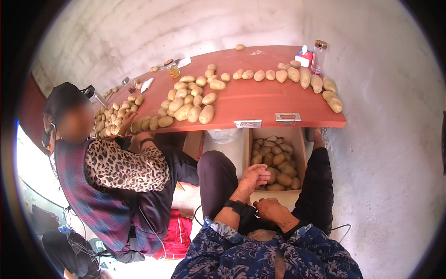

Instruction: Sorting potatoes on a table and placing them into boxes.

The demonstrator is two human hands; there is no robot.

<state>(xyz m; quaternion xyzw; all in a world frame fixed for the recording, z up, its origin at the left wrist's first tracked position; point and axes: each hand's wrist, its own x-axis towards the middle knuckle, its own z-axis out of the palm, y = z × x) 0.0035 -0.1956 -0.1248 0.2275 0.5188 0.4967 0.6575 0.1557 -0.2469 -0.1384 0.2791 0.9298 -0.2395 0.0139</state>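
Note:
My left hand (253, 178) hovers at the near left part of an open box (302, 153) filled with potatoes (275, 157). Its fingers are loosely bent and apart, with nothing seen in them. A black band (238, 206) circles my left wrist. Just right of that band, my right hand (273, 211) is low in front of my body, with its fingers curled towards the left forearm. What lies under those curled fingers is hidden, and I cannot tell whether they touch the band. The box stands on the floor between my legs, under the table's near edge.
On the red table (244, 101), which has metal hinges (287, 117), lie a potato pile (186, 99) and a curved potato row (270, 75). A tissue pack (304, 57) and glass jar (318, 57) stand back right. A co-worker (115, 181) sits close on my left. A wall (379, 157) bounds the right.

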